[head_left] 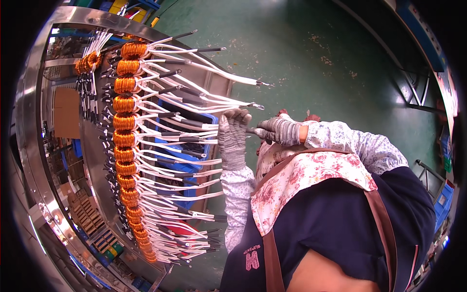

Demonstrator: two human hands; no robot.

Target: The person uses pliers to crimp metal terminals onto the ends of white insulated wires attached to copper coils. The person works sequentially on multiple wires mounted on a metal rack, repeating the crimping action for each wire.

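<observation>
A long row of coils (124, 103) wound with orange copper wire lies along a metal bench, their white insulated leads (204, 95) reaching right towards me. Black sleeving covers parts of many leads, and some ends are bare metal. My left hand (233, 141), in a grey striped knit glove, has its fingers curled together over a white lead that runs in from a coil; its thumb is hidden. Just right of it, my right hand (282, 131), gloved alike, pinches the dark end (250, 130) of a lead between thumb and fingers.
A smaller bunch of coils (88, 62) sits further left on the bench, behind the row. Blue bins (182, 163) and something red (180, 228) are below the leads. The bench's steel rim (36, 160) curves along the left. Green floor (311, 63) lies beyond my hands.
</observation>
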